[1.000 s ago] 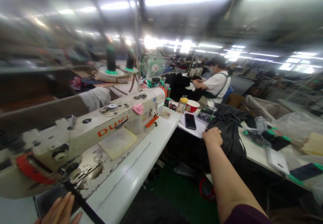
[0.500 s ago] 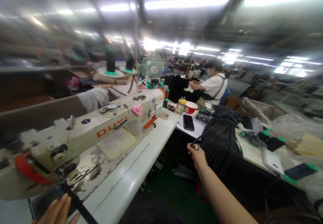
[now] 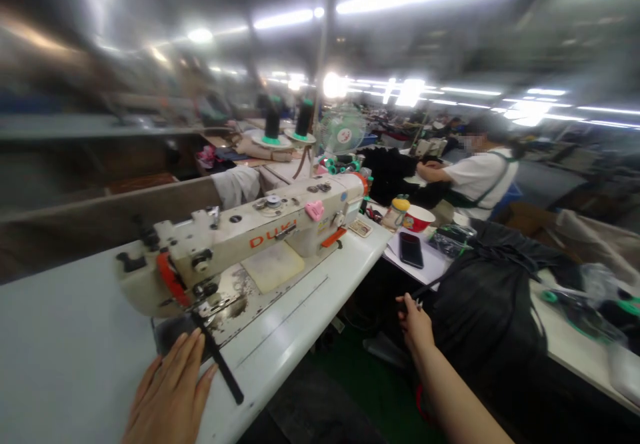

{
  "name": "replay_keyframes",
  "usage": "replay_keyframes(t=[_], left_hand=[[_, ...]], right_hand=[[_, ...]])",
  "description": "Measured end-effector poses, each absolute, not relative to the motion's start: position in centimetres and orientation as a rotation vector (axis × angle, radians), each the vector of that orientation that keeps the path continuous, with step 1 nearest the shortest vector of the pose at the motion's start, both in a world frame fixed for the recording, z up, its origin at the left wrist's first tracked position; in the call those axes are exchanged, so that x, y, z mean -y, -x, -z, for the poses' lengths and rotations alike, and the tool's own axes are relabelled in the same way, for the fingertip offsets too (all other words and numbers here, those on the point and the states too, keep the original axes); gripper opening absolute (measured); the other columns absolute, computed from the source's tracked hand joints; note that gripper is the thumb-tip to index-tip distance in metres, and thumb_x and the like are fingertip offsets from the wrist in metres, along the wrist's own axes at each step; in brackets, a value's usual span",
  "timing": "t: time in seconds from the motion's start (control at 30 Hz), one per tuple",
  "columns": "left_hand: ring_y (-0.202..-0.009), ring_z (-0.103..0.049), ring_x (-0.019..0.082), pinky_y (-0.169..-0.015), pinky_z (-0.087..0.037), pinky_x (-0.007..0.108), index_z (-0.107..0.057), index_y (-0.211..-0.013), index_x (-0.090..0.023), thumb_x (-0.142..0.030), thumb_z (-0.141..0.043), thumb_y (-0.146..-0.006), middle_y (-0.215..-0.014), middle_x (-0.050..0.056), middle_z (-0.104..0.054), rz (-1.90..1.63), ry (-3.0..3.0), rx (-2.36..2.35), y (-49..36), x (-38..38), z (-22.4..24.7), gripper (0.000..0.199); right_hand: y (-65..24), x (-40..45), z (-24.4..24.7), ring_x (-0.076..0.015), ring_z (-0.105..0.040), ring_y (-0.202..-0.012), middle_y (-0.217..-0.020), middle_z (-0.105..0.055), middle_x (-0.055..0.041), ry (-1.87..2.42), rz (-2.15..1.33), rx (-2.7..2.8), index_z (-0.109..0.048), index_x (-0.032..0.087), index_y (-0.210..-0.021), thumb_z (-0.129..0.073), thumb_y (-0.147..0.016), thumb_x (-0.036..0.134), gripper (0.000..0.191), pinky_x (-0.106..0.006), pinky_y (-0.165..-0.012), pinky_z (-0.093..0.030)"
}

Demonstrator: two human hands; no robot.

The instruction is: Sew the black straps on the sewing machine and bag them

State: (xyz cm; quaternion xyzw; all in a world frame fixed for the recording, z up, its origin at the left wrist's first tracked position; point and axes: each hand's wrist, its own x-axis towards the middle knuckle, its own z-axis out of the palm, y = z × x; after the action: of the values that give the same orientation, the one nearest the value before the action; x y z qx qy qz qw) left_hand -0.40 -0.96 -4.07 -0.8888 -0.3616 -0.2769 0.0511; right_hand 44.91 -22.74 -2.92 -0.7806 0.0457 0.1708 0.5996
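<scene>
Since the earliest frame, your right hand (image 3: 416,324) has drawn back from the black bundle (image 3: 485,311) toward you. At left, the black band (image 3: 221,363) could skew, its near end lying loose; at right, the strip (image 3: 430,288) could snag in the bundle. The band lies just right of your left hand's (image 3: 173,387) fingers, flat and together, thumb apart; your right fingertips appear pinched on the strip's end.

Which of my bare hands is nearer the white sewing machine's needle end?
Your left hand, palm-down beside the narrow black strip; your right hand is near the bulky black bundle.
</scene>
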Motion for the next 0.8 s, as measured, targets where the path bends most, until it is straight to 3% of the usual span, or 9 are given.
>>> replay_keyframes(t=[0.1, 0.17, 0.27, 0.43, 0.63, 0.8], left_hand=[[-0.137, -0.055, 0.032, -0.121, -0.035, 0.052, -0.051, -0.146, -0.012, -0.041, -0.037, -0.104, -0.148, 0.018, -0.058, 0.807, 2.662, 1.166, -0.4, 1.7, 2.2, 0.053], [-0.137, -0.055, 0.03, -0.121, -0.037, 0.051, -0.054, -0.145, -0.014, -0.04, -0.038, -0.105, -0.148, 0.016, -0.058, 0.761, 2.653, 1.204, -0.8, 2.0, 1.3, 0.05], [-0.139, -0.054, 0.029, -0.12, -0.039, 0.051, -0.054, -0.144, -0.012, -0.036, -0.04, -0.105, -0.15, 0.016, -0.056, 0.685, 2.637, 1.247, -1.2, 2.3, 0.4, 0.048], [-0.143, -0.049, 0.029, -0.122, -0.038, 0.052, -0.051, -0.147, -0.012, -0.032, -0.042, -0.105, -0.152, 0.014, -0.054, 0.597, 2.646, 1.305, -1.5, 2.7, -0.4, 0.048], [-0.146, -0.046, 0.026, -0.123, -0.037, 0.049, -0.052, -0.146, -0.014, -0.034, -0.041, -0.106, -0.154, 0.011, -0.053, 0.622, 2.661, 1.376, -1.7, 2.9, -1.0, 0.046], [-0.145, -0.047, 0.025, -0.124, -0.037, 0.048, -0.053, -0.146, -0.017, -0.036, -0.04, -0.107, -0.153, 0.009, -0.054, 0.637, 2.664, 1.42, -1.7, 2.8, -0.9, 0.046]], right_hand=[[-41.2, 22.2, 4.4, -0.0098, -0.042, -0.038, -0.048, -0.053, 0.0038, 1.837, -0.56, 0.025, -0.072, 0.013, -0.081, -0.083, -0.062, 0.051, 0.043, -0.023, -0.038, -0.027], [-39.3, 22.4, 4.9, -0.0135, -0.051, -0.043, -0.055, -0.062, -0.0025, 1.841, -0.66, 0.104, -0.073, 0.013, -0.077, -0.086, -0.051, 0.043, 0.042, -0.024, -0.04, -0.031], [-39.9, 22.8, 4.2, -0.0167, -0.054, -0.045, -0.062, -0.066, -0.0039, 1.864, -0.679, 0.147, -0.075, 0.015, -0.09, -0.081, -0.058, 0.05, 0.048, -0.027, -0.039, -0.034], [-43.7, 22.1, 2.9, -0.0298, -0.069, -0.067, -0.075, -0.071, -0.0092, 1.943, -0.553, 0.193, -0.075, 0.022, -0.107, -0.073, -0.063, 0.063, 0.059, -0.038, -0.049, -0.051], [-41.0, 20.1, 3.8, -0.0315, -0.073, -0.08, -0.083, -0.075, -0.0121, 1.937, -0.661, 0.275, -0.074, 0.021, -0.1, -0.07, -0.066, 0.07, 0.06, -0.036, -0.055, -0.057], [-40.4, 18.6, 3.6, -0.0328, -0.074, -0.082, -0.087, -0.075, -0.0112, 1.928, -0.666, 0.39, -0.072, 0.027, -0.112, -0.07, -0.067, 0.066, 0.06, -0.041, -0.057, -0.06]])
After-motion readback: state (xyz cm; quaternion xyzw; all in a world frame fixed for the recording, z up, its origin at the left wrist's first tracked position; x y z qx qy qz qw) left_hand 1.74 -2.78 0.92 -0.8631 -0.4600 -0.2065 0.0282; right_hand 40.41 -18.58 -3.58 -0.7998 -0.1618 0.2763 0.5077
